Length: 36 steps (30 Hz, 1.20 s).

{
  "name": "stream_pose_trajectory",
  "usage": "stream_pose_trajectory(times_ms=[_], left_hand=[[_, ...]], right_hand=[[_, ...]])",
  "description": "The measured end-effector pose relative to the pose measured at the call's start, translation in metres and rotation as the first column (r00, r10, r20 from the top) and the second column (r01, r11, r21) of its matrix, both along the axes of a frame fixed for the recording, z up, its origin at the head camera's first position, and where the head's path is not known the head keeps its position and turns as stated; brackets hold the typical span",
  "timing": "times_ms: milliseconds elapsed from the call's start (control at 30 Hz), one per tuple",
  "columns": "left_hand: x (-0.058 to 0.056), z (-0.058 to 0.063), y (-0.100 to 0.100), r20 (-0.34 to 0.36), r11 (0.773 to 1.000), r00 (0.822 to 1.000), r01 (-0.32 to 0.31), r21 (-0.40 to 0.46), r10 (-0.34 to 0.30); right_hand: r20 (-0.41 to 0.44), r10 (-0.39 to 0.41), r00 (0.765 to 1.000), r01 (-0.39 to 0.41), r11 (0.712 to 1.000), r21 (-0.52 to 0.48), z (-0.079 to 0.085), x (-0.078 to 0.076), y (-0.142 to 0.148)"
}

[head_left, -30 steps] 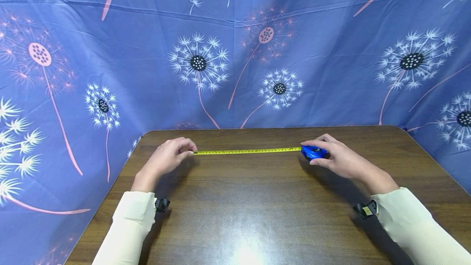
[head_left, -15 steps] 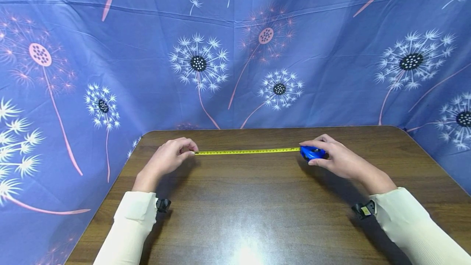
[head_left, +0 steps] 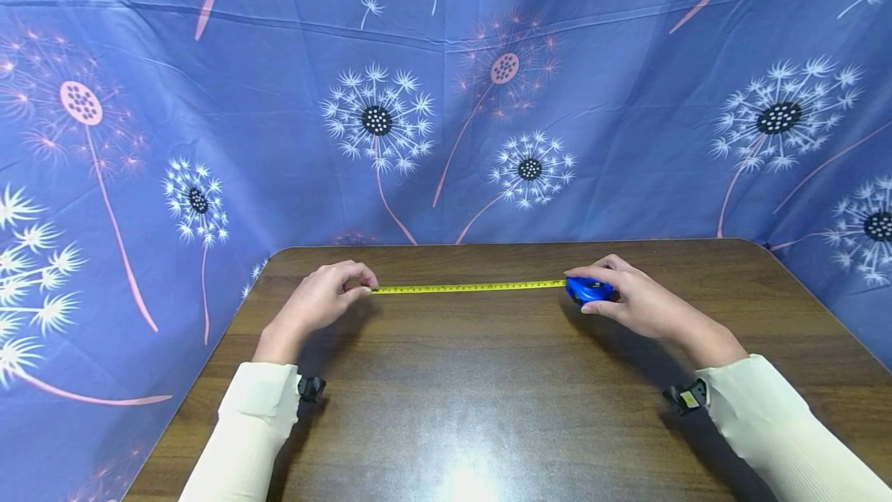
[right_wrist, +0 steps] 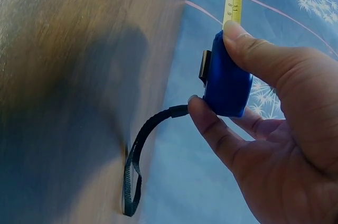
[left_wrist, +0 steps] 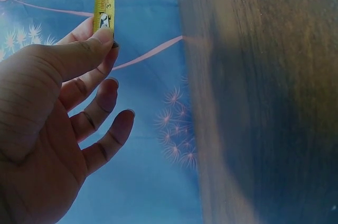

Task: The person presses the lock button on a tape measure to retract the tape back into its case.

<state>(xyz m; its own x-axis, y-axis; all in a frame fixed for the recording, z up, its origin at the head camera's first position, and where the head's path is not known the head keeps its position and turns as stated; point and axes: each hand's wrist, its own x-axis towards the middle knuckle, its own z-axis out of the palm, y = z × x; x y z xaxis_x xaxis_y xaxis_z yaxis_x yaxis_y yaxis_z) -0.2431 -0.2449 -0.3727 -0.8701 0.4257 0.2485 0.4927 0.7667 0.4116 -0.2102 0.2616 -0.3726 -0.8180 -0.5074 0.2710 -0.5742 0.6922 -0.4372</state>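
Note:
A blue tape measure [head_left: 589, 290] is held by its case in my right hand [head_left: 644, 302], between thumb and fingers. Its yellow blade [head_left: 467, 287] runs straight across to the left, above the table. My left hand [head_left: 317, 300] pinches the hooked end of the blade between thumb and index finger; in the left wrist view the metal end [left_wrist: 105, 21] shows at the thumb tip, the other fingers loosely bent. In the right wrist view the thumb lies where the blade leaves the case [right_wrist: 228, 78], and a black wrist strap [right_wrist: 138, 152] hangs from it.
Beneath both hands lies a brown wooden table [head_left: 446, 378], with a bright glare near its front. A blue cloth [head_left: 446, 99] with dandelion prints hangs behind and along the sides. Black wrist devices [head_left: 686, 397] sit at both cream sleeves.
The right hand with the tape measure has shifted slightly left, and the left hand slightly right. The stretch of blade between them is a little shorter.

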Motion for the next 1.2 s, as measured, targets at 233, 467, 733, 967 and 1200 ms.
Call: stream_pose_trajectory(times_ms=[233,467,733,967,1200], left_hand=[[-0.001,-0.001,0.000,-0.003,1.000,1.000,-0.002,0.005,0.002],[0.000,-0.002,0.001,-0.010,1.000,1.000,-0.009,-0.001,0.009],[0.001,-0.001,0.001,-0.029,1.000,1.000,-0.002,-0.013,0.002],[0.002,0.000,0.002,-0.042,1.000,0.999,0.000,-0.030,-0.001],[0.003,0.000,0.002,-0.041,1.000,0.999,0.002,-0.024,-0.003]], right_hand=[[0.002,0.006,1.000,-0.006,1.000,0.008,-0.001,0.000,-0.002],[0.018,-0.003,1.000,0.003,1.000,0.017,-0.001,-0.001,-0.005],[0.044,-0.012,0.999,0.011,0.999,0.032,-0.001,-0.002,-0.007],[0.029,-0.005,1.000,0.004,1.000,0.017,0.000,-0.002,-0.011],[0.028,-0.016,0.999,0.016,1.000,0.020,-0.001,-0.003,-0.015]])
